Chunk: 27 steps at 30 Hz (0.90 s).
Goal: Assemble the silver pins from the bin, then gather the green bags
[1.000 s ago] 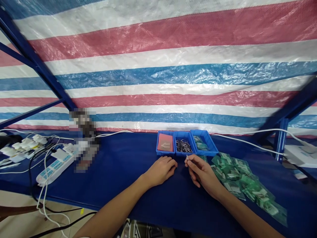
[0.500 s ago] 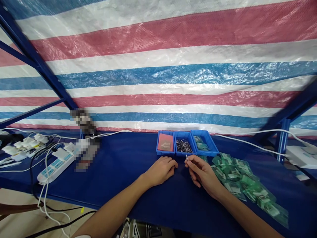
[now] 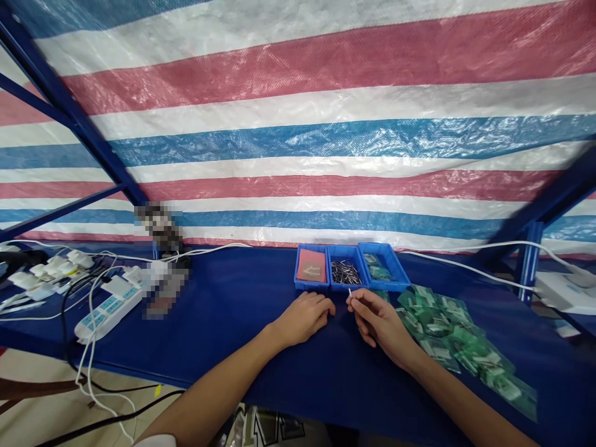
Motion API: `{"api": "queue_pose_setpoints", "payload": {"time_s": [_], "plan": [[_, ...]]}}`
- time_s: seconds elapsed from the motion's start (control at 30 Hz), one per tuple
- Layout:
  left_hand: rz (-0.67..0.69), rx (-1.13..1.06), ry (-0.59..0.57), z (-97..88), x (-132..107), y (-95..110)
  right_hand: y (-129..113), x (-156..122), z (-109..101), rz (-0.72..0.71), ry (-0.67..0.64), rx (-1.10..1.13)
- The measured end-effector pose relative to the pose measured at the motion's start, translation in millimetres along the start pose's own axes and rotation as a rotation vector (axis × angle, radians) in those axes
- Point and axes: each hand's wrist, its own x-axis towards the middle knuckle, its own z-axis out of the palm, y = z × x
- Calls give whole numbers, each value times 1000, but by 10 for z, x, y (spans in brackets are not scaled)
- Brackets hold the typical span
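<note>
My left hand rests on the blue tabletop with its fingers curled in; nothing shows between them. To its right, my right hand pinches a small thin whitish pin-like piece between thumb and fingertips, held upright. Its exact kind is too small to tell. Just beyond the hands stand three blue bins side by side. The left bin holds a pink sheet with a few small pale pieces on it. Many thin metal nail-like pieces fill the middle one. Small greenish clear bags lie in the right bin.
A pile of green-tinted plastic bags with small parts inside lies right of my right hand. A white power strip, chargers and cables occupy the left. Blue frame posts and a striped sheet stand behind the table.
The view has shifted very slightly. Both hands keep almost the same pose, and the small piece stays pinched in my right fingers.
</note>
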Motion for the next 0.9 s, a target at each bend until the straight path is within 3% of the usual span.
{"api": "queue_pose_setpoints", "payload": {"time_s": [0.67, 0.9], "plan": [[-14, -24, 12, -29, 8, 37, -10, -9, 3, -32, -34, 84], [-14, -27, 6, -21, 16, 26, 64, 21, -27, -160, 110, -122]]}}
